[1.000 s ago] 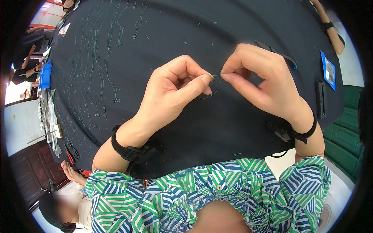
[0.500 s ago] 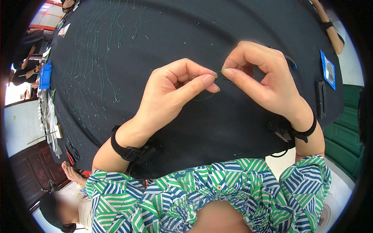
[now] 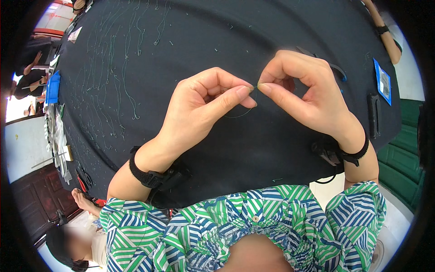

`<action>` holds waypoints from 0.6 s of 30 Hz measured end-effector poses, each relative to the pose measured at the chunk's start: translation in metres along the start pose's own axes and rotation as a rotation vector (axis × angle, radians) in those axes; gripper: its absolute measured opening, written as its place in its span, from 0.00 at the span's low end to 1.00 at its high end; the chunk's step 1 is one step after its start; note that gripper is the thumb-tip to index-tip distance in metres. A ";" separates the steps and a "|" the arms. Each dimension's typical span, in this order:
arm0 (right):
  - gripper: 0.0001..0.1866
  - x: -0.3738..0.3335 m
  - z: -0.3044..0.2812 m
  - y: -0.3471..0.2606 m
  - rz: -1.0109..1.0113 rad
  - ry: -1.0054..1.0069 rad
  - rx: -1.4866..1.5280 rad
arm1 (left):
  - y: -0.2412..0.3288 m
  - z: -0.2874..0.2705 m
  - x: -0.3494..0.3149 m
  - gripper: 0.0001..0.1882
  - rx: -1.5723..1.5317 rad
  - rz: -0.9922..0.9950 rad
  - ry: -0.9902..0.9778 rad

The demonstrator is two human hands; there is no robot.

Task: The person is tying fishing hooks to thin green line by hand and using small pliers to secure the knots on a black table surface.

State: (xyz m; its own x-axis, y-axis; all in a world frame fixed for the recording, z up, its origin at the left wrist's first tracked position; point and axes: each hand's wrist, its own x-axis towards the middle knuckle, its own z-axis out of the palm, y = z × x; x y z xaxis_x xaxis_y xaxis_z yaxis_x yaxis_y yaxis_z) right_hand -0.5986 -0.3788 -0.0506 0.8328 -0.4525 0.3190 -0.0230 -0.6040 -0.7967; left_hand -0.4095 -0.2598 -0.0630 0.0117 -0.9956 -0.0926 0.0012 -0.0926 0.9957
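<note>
Over the middle of the black cloth, a thin green fishing line (image 3: 239,116) runs between my two hands and hangs in a small loop below them. My left hand (image 3: 199,102) pinches it between thumb and forefinger, the other fingers curled in. Thumb and forefinger of my right hand (image 3: 310,93) pinch the same line, their tips almost touching the left ones. Whatever lies inside the pinches is too small to make out. Several green lines with small hooks (image 3: 134,117) are laid out on the cloth to the left.
A dark curved tool with a blue tip (image 3: 339,71) lies behind my right hand. Farther right are a blue packet (image 3: 383,81) and a long black object (image 3: 374,115). Red-handled scissors (image 3: 82,181) and a blue tray (image 3: 53,88) sit along the left edge. Other people sit around the table.
My right fingertips have shifted slightly left and down, closer to the left ones. More of the dark tool shows behind the right hand. My left hand stays almost still.
</note>
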 end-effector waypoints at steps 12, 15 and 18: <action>0.15 -0.001 0.006 -0.003 0.056 -0.054 0.021 | 0.001 0.000 -0.001 0.06 -0.028 -0.052 0.025; 0.16 -0.002 0.014 -0.004 0.091 -0.061 0.043 | 0.003 0.002 -0.003 0.06 -0.026 -0.066 0.038; 0.14 -0.004 0.019 -0.003 0.104 -0.026 0.055 | 0.006 0.005 -0.003 0.06 -0.041 -0.069 0.043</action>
State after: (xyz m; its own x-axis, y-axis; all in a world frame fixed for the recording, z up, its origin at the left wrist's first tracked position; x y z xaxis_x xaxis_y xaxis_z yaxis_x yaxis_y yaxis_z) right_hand -0.5909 -0.3625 -0.0594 0.8416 -0.4932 0.2203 -0.0804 -0.5176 -0.8518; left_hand -0.4145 -0.2576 -0.0572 0.0532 -0.9854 -0.1620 0.0442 -0.1597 0.9862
